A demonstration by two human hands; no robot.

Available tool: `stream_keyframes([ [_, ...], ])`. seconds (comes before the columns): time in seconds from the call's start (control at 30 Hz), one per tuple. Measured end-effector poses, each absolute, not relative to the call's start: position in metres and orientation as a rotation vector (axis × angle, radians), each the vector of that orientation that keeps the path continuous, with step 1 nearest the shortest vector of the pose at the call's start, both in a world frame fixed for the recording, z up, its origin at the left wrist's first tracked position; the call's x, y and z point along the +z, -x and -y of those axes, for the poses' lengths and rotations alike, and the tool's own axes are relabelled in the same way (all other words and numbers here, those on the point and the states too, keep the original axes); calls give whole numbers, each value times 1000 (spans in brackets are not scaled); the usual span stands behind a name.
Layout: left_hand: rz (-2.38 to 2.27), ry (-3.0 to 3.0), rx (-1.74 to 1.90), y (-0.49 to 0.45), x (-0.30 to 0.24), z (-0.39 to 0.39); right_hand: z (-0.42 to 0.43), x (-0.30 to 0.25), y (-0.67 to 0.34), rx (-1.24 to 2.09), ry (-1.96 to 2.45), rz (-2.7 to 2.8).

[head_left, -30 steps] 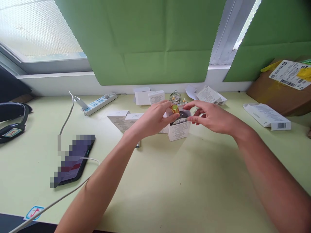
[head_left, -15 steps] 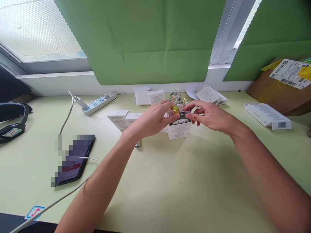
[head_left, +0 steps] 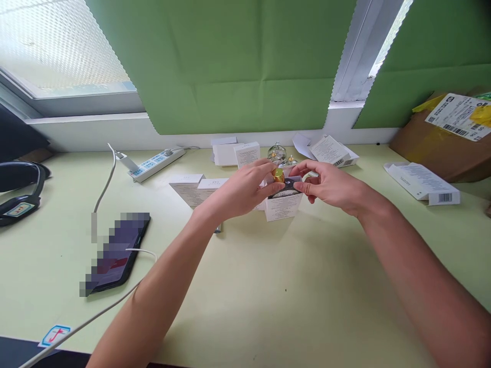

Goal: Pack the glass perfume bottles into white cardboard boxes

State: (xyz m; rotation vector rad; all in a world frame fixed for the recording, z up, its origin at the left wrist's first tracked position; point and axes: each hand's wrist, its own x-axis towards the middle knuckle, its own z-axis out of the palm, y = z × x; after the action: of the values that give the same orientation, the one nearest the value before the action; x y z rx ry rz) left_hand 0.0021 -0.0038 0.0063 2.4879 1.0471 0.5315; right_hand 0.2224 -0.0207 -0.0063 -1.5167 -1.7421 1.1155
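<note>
A small white printed box [head_left: 283, 207] stands upright on the table between my hands. At its open top are a dark, glossy rounded piece [head_left: 286, 189] and a gold cap [head_left: 278, 175]. The fingers and thumb of my left hand [head_left: 249, 186] close around the gold cap from the left, the thumb near the dark piece. My right hand [head_left: 326, 185] grips the box's upper right corner, its thumb against the dark piece; a pale edge [head_left: 310, 175] shows between its fingers. Behind the box sit clear glass bottles [head_left: 276, 152] with gold parts.
Other white boxes [head_left: 186, 188] stand left of my hands, and opened cartons [head_left: 333, 151] lie by the wall. A flattened carton [head_left: 422, 183] and a cardboard parcel [head_left: 441, 138] are at right. At left are a phone [head_left: 118, 255], cable [head_left: 88, 319], power strip [head_left: 157, 163] and headphones [head_left: 23, 199].
My right fingers have shifted slightly, and a pale edge now shows between them. The gold cap has moved a little to the right. The white box has barely moved.
</note>
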Motion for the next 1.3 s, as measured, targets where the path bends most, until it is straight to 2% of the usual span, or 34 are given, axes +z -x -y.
stream_keyframes([
  [1.3,-1019,-2579,397,-3,2,3,11,-36,-215,1236,1376,1588],
])
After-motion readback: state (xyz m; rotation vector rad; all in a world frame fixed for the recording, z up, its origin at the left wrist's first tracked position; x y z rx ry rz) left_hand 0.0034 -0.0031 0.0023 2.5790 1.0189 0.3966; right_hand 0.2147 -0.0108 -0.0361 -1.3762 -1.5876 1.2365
